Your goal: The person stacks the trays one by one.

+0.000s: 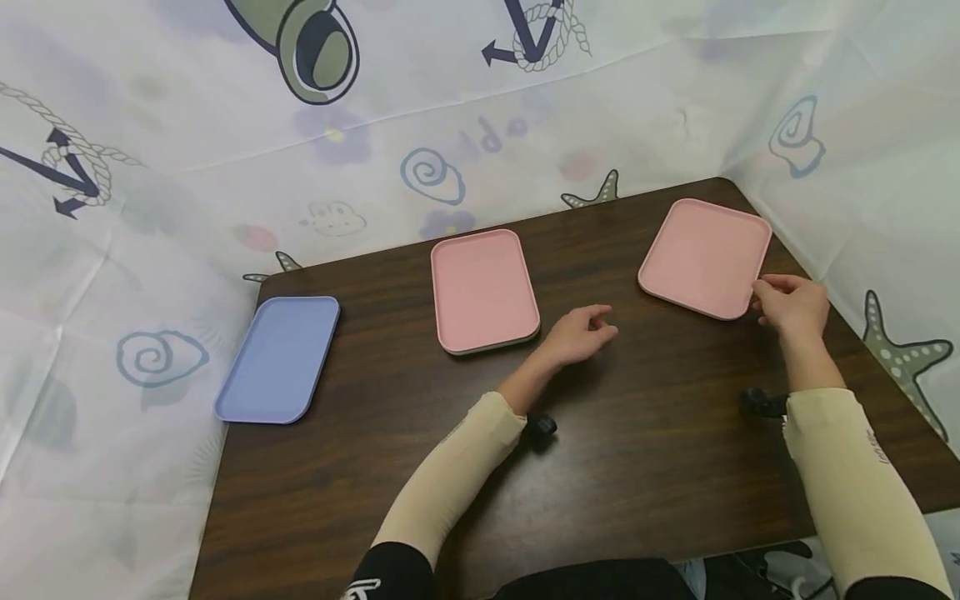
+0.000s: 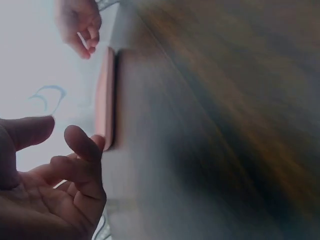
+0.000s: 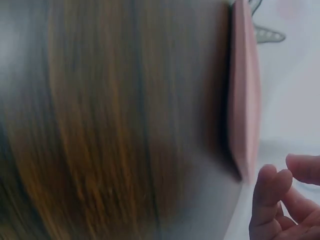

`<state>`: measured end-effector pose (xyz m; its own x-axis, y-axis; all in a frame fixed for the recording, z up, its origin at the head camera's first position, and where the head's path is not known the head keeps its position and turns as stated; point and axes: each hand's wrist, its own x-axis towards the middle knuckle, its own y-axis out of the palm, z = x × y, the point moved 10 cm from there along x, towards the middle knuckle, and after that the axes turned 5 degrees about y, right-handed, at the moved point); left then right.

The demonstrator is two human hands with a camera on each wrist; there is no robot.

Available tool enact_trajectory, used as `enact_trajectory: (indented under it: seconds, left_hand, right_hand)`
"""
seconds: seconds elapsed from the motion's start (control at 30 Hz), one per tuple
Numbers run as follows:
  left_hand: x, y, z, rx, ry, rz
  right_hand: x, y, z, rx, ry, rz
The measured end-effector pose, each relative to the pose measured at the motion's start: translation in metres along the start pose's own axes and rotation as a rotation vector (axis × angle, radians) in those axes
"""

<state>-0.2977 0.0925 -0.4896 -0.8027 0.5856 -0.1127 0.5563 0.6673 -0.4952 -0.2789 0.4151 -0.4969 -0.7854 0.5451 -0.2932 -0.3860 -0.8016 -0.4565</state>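
Observation:
A pink tray (image 1: 707, 257) lies on the table at the far right. My right hand (image 1: 797, 305) is at its near right corner, fingers slightly bent. In the right wrist view a small gap shows between the thumb (image 3: 303, 169) and the fingertips, with nothing between them, beside the pink tray's edge (image 3: 244, 100). My left hand (image 1: 577, 335) hovers over the table between this tray and a second pink tray (image 1: 486, 292). Its thumb and fingers are apart and hold nothing, as the left wrist view of the left hand (image 2: 55, 185) also shows.
A blue tray (image 1: 279, 360) lies at the left edge of the dark wooden table (image 1: 360, 492). The middle pink tray has a paler rim showing beneath its front edge. Patterned white cloth (image 1: 225, 192) hangs behind and at both sides.

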Motion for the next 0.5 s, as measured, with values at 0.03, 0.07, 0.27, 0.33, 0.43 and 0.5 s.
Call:
enact_trajectory:
  seconds: [0.03, 0.07, 0.27, 0.33, 0.43, 0.5]
  left_hand:
    - [0.007, 0.004, 0.000, -0.026, -0.014, 0.011]
    - [0.013, 0.009, 0.000, -0.054, -0.031, 0.028]
    - [0.047, 0.040, 0.012, -0.285, -0.176, 0.135]
    - [0.057, 0.047, 0.015, -0.350, -0.200, 0.128]
    - [0.069, 0.055, 0.015, -0.423, -0.207, 0.101]
    - [0.076, 0.058, 0.014, -0.470, -0.205, 0.075]
  right_hand:
    - [0.002, -0.002, -0.003, -0.008, 0.012, 0.005]
    - [0.005, -0.002, -0.005, -0.007, 0.024, 0.012]
    - [0.017, -0.001, -0.012, -0.008, 0.063, 0.097]
    - [0.020, 0.003, -0.013, -0.014, 0.069, 0.133]
    - [0.022, 0.009, -0.013, -0.044, 0.072, 0.174]
    - [0.023, 0.013, -0.012, -0.072, 0.067, 0.191]
